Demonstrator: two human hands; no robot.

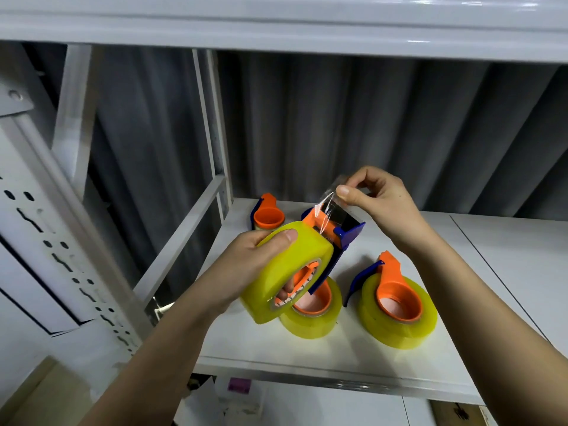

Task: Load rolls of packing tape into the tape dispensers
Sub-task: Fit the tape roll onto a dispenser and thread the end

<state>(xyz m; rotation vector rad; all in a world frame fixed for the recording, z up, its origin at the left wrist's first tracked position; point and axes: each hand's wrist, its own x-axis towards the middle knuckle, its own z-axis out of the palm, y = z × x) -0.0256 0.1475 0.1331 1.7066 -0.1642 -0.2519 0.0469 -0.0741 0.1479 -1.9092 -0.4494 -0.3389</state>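
Observation:
My left hand (246, 269) grips a yellow roll of packing tape (285, 272) mounted on an orange and blue tape dispenser (335, 232), held tilted above the white shelf (353, 358). The thumb lies on the roll's outer face and fingers reach into its core. My right hand (378, 201) pinches the clear loose tape end (325, 207) between thumb and forefinger, pulled up over the dispenser's blue front. Two more loaded dispensers stand on the shelf: one (313, 315) right under the held roll, one (396, 305) to the right.
Another orange and blue dispenser (267, 213) stands at the back left of the shelf. An upper shelf (276, 23) hangs overhead. White perforated uprights (61, 241) rise at the left. A grey corrugated wall closes the back.

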